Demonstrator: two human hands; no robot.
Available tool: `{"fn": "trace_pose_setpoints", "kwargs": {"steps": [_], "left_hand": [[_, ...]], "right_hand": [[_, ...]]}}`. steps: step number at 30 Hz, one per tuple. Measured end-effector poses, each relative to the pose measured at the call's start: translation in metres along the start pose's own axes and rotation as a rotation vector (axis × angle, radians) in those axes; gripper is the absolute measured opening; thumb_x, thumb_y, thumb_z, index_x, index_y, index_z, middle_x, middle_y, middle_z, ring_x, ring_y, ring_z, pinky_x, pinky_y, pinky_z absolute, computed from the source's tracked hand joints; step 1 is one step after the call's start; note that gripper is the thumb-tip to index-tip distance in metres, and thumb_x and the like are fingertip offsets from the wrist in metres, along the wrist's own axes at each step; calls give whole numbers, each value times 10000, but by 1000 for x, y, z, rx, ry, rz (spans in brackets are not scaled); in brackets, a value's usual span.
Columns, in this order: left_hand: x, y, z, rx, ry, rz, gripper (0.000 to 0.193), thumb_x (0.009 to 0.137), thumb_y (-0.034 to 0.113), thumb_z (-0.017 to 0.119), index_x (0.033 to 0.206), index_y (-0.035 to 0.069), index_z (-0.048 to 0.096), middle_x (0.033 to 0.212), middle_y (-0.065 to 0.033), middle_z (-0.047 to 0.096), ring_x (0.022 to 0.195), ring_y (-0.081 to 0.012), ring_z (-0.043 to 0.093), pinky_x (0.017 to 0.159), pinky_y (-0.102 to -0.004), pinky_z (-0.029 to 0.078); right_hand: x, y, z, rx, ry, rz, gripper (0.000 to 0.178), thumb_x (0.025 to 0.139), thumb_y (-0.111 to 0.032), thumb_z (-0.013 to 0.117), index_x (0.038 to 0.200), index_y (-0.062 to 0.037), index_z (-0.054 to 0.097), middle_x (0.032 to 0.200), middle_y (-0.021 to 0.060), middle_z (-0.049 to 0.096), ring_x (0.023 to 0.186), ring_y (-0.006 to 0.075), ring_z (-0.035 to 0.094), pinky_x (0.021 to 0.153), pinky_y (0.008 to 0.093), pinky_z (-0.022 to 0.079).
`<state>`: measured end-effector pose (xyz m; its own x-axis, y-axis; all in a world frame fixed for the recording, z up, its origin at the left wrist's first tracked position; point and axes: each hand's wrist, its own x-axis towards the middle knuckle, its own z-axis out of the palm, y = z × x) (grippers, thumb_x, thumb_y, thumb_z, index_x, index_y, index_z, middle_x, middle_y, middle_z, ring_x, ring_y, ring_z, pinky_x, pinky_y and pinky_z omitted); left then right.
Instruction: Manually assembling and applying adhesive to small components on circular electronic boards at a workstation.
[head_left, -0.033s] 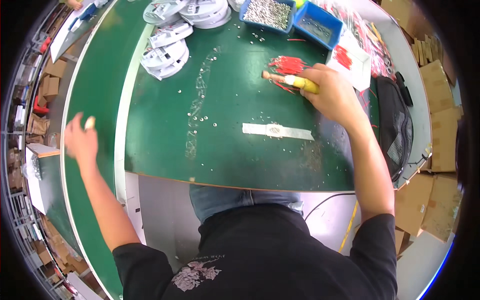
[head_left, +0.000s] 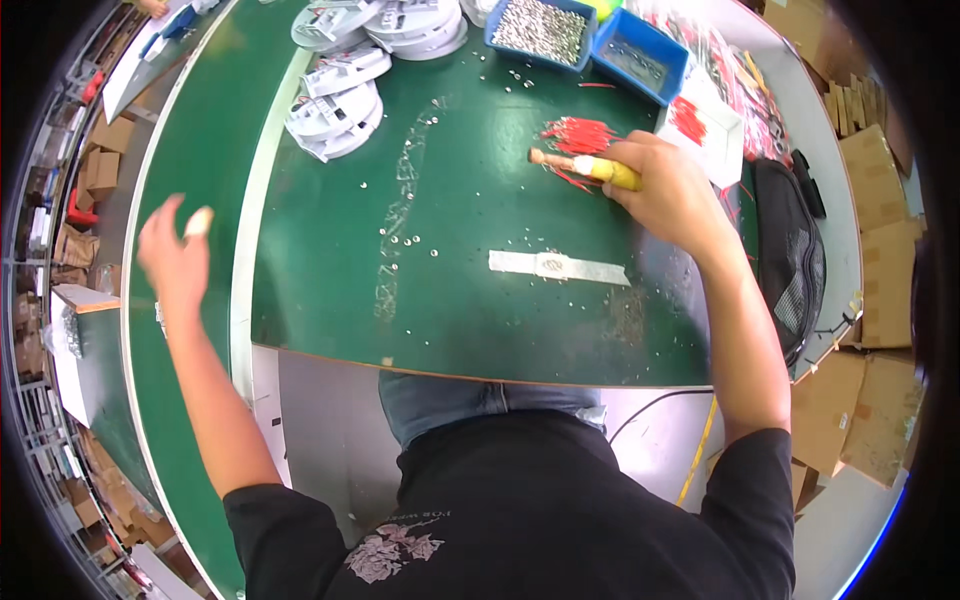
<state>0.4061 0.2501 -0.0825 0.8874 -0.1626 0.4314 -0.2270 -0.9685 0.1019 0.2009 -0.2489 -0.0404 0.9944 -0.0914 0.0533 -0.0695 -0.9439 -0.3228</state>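
My right hand (head_left: 668, 185) is closed around a slim stick-like tool (head_left: 606, 171) with a yellow grip, a white band and a brown end. I cannot make out its exact kind. The brown end points left, beside a bundle of thin red pieces (head_left: 577, 135) on the green table. Over the green strip at the left, my left hand (head_left: 176, 248) is raised, slightly blurred, with fingers apart and nothing held. One of its digits has a pale covering. A strip of white tape (head_left: 520, 263) lies on the table in front of my right hand.
Stacked grey-white round housings (head_left: 340, 110) stand at the far left of the table. At the back are a blue bin of small metal parts (head_left: 540, 32), another blue bin (head_left: 640, 55) and a white tray (head_left: 715, 150). A black bag (head_left: 785, 250) lies at the right edge.
My left hand has moved slightly to the right and away from me, its fingers spread wider. My right hand and the tool stay nearly where they were.
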Motion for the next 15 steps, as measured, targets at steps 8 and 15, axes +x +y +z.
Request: {"fn": "trace_pose_setpoints", "kwargs": {"steps": [8,15], "left_hand": [[83,168,15,-589,-139,169,793,760,393,841,1394,34,527,1425,-208,499,1348,-348,485,1129,-440,403],[142,228,0,-706,218,414,895,732,435,847,1457,59,480,1506,-213,415,1367,-371,480,1119,-446,422]], "right_hand": [[2,-12,2,-108,3,14,194,846,-136,720,972,-1,660,921,195,642,904,416,634,783,487,482],[-12,-18,-7,130,107,97,206,863,-114,704,1013,18,660,882,212,662,849,425,642,750,463,494]]}}
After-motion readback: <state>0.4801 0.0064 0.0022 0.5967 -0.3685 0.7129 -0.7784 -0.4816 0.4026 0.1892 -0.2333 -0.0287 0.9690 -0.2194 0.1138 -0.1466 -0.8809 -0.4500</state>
